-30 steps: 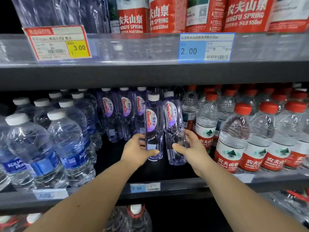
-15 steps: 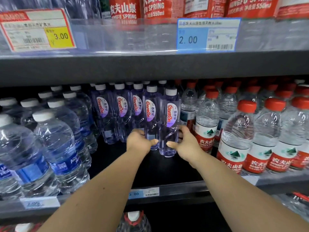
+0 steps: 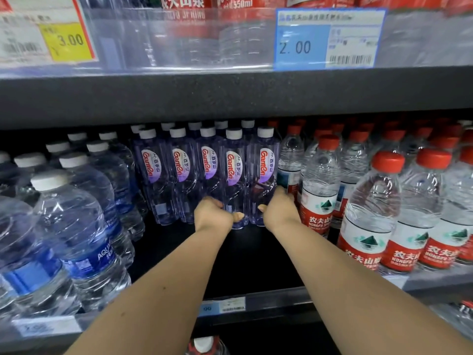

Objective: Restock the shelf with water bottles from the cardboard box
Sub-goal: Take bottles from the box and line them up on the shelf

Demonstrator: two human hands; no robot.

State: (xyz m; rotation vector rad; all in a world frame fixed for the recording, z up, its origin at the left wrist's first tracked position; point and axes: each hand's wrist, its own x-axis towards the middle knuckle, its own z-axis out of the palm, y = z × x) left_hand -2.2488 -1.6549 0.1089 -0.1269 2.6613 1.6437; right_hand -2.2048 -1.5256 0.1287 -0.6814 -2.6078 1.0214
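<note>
dark shelf (image 3: 256,254) under my arms, left hand (image 3: 212,213) and right hand (image 3: 279,211) each clamped low on a purple bottle (image 3: 234,190), seating them flush with the row.

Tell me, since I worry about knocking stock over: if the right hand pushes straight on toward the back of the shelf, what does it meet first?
Probably the purple Ganten bottle that the right hand already grips; behind it stand more white-capped bottles, though depth is unclear.

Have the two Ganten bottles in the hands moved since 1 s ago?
Yes. The two Ganten bottles went deeper into the shelf, from ahead of the purple row to level with its front. Left hand and right hand grip their bases.
</note>
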